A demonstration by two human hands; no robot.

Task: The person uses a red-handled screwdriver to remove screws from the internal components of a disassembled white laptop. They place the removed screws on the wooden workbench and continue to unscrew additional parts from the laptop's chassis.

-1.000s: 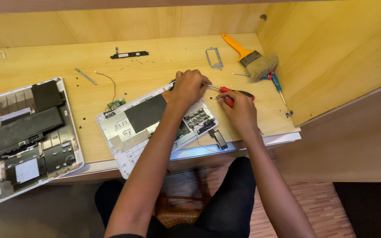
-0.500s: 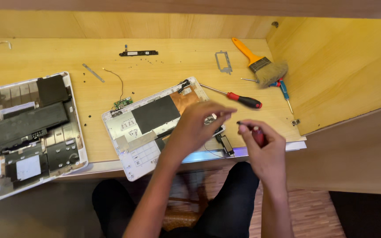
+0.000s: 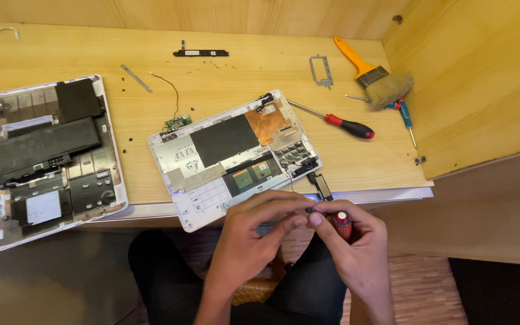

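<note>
while both hands sit together just off the near edge of the desk [image 3: 43,57], the right hand [image 3: 356,244] is wrapped around a small red-handled screwdriver [image 3: 342,224], fingers clamped on the handle with the rounded end poking up. the left hand [image 3: 254,238] has its fingertips pinched together right at the tip end of that tool, on something tiny and dark i can't make out. the two hands touch each other there.

just above them, the opened white laptop base [image 3: 236,156] lies tilted on the desk, its near corner hanging over the edge, with a black panel, a copper-coloured patch and a small speaker grille showing. a little black part [image 3: 321,186] lies just beside its right corner.

further right there's a second, longer screwdriver [image 3: 335,121] with a red and black handle, then an orange-handled brush [image 3: 374,75] and a small blue screwdriver [image 3: 401,111] touching its bristles. a grey metal bracket [image 3: 321,71] lies near the brush.

a small green board [image 3: 177,123] with a thin wire sits by the laptop's far corner, a black strip [image 3: 201,53] near the back, and a grey metal strip [image 3: 136,78] to the left of that.

far left is another white casing [image 3: 49,156] with a long black battery [image 3: 34,150] lying across it.
</note>
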